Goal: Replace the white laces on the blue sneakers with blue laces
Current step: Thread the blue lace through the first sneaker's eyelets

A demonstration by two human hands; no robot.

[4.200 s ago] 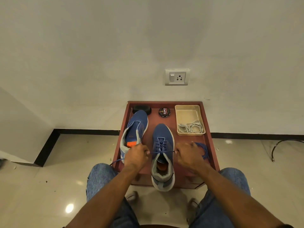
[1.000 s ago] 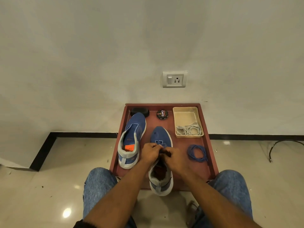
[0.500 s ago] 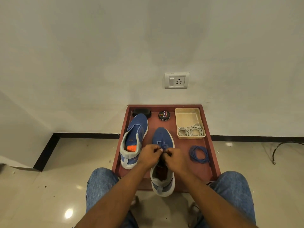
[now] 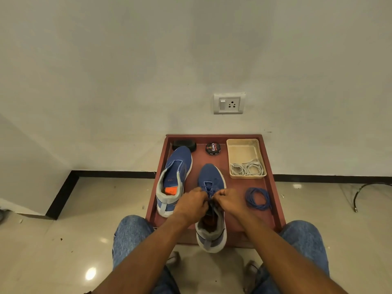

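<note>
- Both hands meet over the near sneaker [image 4: 211, 209], which sits mid-desk [image 4: 273, 200] with its heel hanging off the near edge.
- Left hand [image 4: 194, 201] and right hand [image 4: 228, 199]: each grip curled tight, pinching the blue lace [image 4: 209, 190] at the eyelets.
- 2nd sneaker [image 4: 175, 177] just left of it, spare blue lace coil [image 4: 257, 198] to its right, white laces [image 4: 247, 168] in the tray [image 4: 244, 145] beyond the coil.

Both forearms enter from bottom of frame and converge toward centre. Left hand [image 4: 192, 201] sits just left of centre, knuckles up, fingers curled inward, tips pinched toward the right. Right hand [image 4: 228, 199] sits just right of centre, fingers curled, thumb and forefinger pinched. Fingertips of both hands nearly touch. Wrists approx. level, slightly bent. Knees in jeans flank the arms, lower left and lower right.
</note>
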